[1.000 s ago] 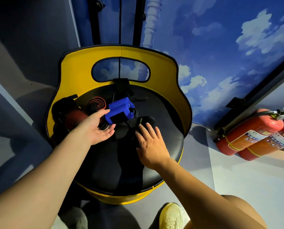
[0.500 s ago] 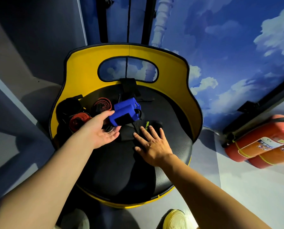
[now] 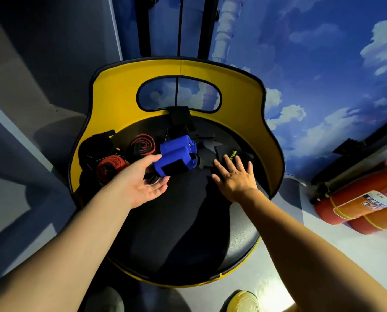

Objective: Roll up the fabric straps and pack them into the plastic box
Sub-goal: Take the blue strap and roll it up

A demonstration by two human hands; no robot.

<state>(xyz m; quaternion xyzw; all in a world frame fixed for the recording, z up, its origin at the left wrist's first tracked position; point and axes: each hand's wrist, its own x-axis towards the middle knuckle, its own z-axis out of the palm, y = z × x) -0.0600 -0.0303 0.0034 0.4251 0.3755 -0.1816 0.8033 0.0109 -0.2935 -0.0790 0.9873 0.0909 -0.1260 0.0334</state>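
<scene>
A pile of fabric straps lies at the back of a black seat (image 3: 188, 233) with a yellow backrest. A blue strap (image 3: 176, 154) with a black patch sits in the middle. My left hand (image 3: 143, 183) is palm up right beside it, fingers straight, thumb tip touching its left edge. Two rolled red-and-black straps (image 3: 143, 145) (image 3: 110, 167) lie to the left. A black strap with green lettering (image 3: 230, 155) lies to the right; my right hand (image 3: 235, 176) rests flat on it, fingers spread. No plastic box is in view.
The yellow backrest (image 3: 116, 91) curves round the seat's back and sides. More black straps (image 3: 95, 145) are heaped at the far left. Two red fire extinguishers (image 3: 356, 199) lie on the floor to the right. A shoe (image 3: 239, 301) shows at the bottom.
My left hand has turned palm up and loosened beside the blue strap. My right hand has stayed flat on the black strap. The camera view has shifted slightly.
</scene>
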